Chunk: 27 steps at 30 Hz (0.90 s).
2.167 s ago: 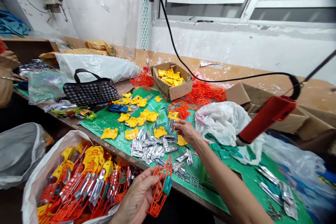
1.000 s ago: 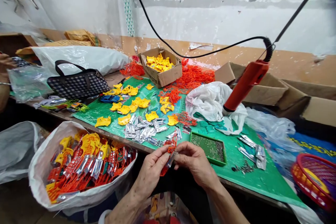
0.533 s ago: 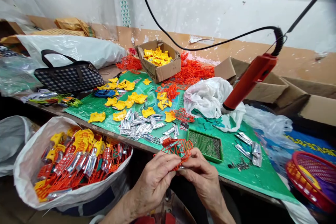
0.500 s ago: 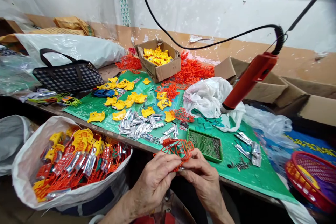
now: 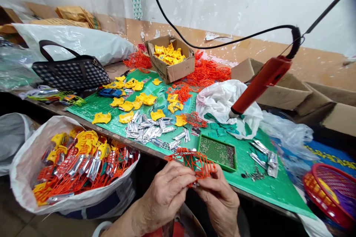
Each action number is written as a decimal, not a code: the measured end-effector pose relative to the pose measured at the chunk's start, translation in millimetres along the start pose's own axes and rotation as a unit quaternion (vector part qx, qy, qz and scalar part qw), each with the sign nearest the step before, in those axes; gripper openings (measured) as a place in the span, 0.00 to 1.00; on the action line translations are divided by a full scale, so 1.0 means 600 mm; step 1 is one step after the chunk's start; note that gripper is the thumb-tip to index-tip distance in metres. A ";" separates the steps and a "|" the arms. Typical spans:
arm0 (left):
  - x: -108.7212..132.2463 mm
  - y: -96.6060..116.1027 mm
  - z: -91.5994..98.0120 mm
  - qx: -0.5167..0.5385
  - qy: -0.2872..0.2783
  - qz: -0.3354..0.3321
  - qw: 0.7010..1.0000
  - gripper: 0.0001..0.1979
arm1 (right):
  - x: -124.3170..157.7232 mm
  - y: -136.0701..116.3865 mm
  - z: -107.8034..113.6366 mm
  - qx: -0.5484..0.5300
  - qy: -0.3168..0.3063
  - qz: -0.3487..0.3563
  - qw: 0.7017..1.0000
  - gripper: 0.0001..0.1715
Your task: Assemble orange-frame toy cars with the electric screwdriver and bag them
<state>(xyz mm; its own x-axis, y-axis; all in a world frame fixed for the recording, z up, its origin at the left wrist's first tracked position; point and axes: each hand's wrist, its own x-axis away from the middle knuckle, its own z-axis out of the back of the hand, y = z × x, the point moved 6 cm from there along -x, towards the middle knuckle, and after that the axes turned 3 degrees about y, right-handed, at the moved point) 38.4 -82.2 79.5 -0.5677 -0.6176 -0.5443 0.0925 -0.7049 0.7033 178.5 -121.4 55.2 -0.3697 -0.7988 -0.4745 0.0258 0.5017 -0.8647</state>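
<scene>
Between both hands is an orange plastic lattice frame (image 5: 194, 159), held just in front of the table's front edge. My left hand (image 5: 171, 187) pinches its left and lower part, thumb and fingers closed. Closed around its lower right end is my right hand (image 5: 218, 194); its fingertips are partly hidden under the frame. Just beyond the frame stands a green tray (image 5: 218, 152) of small metal parts. Silver chromed pieces (image 5: 148, 129) lie in a loose pile on the green mat (image 5: 250, 189), with yellow plastic pieces (image 5: 126, 116) behind them.
A red electric screwdriver (image 5: 261, 85) hangs from a cord at the right. A white sack (image 5: 19, 189) of assembled parts stands at lower left. Behind are a cardboard box (image 5: 180, 72) of yellow pieces, orange frames (image 5: 208, 72) and a checkered bag (image 5: 72, 72). A red basket (image 5: 311, 185) sits right.
The orange frame has turned in my hands and now shows more of its open lattice, reaching further right. My right hand has shifted slightly right. The hanging screwdriver has swung a little left.
</scene>
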 end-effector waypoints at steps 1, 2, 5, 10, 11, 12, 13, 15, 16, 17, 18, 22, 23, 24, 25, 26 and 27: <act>0.001 -0.001 -0.001 -0.001 0.000 0.000 1.000 0.23 | 0.001 0.001 0.000 0.002 0.002 -0.001 1.000 0.12; 0.002 -0.002 -0.001 -0.003 -0.001 0.000 1.000 0.23 | 0.002 0.003 0.001 0.003 0.004 -0.003 1.000 0.12; 0.004 -0.003 -0.003 -0.010 -0.004 -0.004 1.000 0.22 | 0.005 0.005 0.001 0.010 0.008 -0.007 1.000 0.11; 0.003 0.001 -0.007 -0.027 -0.017 -0.017 0.999 0.21 | 0.005 0.005 0.002 0.014 0.019 -0.008 1.000 0.10; 0.003 0.001 -0.008 -0.030 -0.023 -0.018 0.999 0.21 | 0.005 0.006 0.002 0.014 0.019 -0.008 1.000 0.10; 0.002 0.001 -0.009 -0.035 -0.030 -0.020 0.999 0.21 | 0.005 0.007 0.002 0.016 0.018 -0.008 1.000 0.09; 0.001 0.001 -0.009 -0.040 -0.037 -0.021 0.998 0.21 | 0.007 0.008 0.002 0.023 0.017 -0.008 1.000 0.09; -0.001 -0.001 -0.010 -0.057 -0.052 -0.023 0.997 0.21 | 0.010 0.009 0.005 0.066 0.017 0.000 0.998 0.11; -0.002 -0.002 -0.010 -0.067 -0.059 -0.024 0.996 0.21 | 0.012 0.008 0.005 0.102 0.011 0.009 0.995 0.15; -0.002 -0.004 -0.011 -0.077 -0.066 -0.024 0.995 0.21 | 0.014 0.006 0.005 0.144 -0.001 0.020 0.989 0.19; -0.003 -0.005 -0.012 -0.085 -0.072 -0.025 0.993 0.21 | 0.015 0.004 0.003 0.189 -0.017 0.034 0.981 0.22; 0.000 -0.007 -0.023 -0.103 -0.094 -0.033 0.990 0.20 | 0.012 0.003 -0.003 0.301 -0.090 0.023 0.949 0.18; 0.002 -0.007 -0.026 -0.108 -0.094 -0.036 0.989 0.20 | 0.009 0.005 -0.003 0.301 -0.107 -0.001 0.948 0.16; 0.003 -0.006 -0.028 -0.116 -0.088 -0.043 0.988 0.20 | 0.007 0.008 -0.004 0.290 -0.120 -0.029 0.949 0.15; 0.005 -0.005 -0.028 -0.127 -0.073 -0.050 0.988 0.20 | 0.005 0.011 -0.004 0.274 -0.130 -0.056 0.951 0.13; 0.007 -0.001 -0.024 -0.140 -0.044 -0.066 0.987 0.21 | 0.003 0.013 -0.003 0.255 -0.134 -0.076 0.955 0.12; 0.010 0.004 -0.019 -0.158 -0.004 -0.087 0.984 0.22 | 0.003 0.015 -0.002 0.237 -0.129 -0.089 0.959 0.11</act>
<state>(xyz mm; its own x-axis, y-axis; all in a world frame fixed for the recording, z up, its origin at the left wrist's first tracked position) 44.5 -91.5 73.0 -0.6040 -0.4755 -0.6396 0.2423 -0.8741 0.4210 177.2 -117.9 47.0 -0.1668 -0.9439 -0.2850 0.4258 0.1918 -0.8843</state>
